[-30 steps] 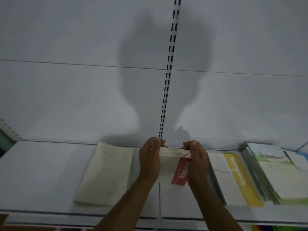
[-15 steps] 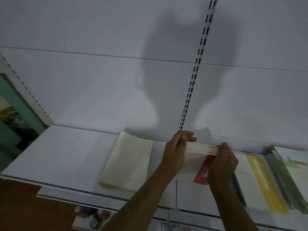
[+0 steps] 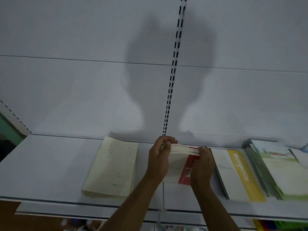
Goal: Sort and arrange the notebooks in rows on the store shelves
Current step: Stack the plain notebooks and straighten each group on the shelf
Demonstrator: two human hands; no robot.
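Observation:
A stack of white notebooks with a red band lies on the white shelf in the middle. My left hand grips the stack's left edge, fingers curled over its far corner. My right hand grips the right edge, fingertips on the top far corner. To the left lies a cream notebook pile. On the right sit a white pile with a yellow band and a green-edged pile.
The white back panel rises behind the shelf, with a slotted upright at its centre. A thin clear divider stands at the shelf's front lip. Colourful items show on a lower shelf at the bottom right.
The view swung left and then back to the right. Both hands stay on the red-banded stack, which has settled lower onto the shelf.

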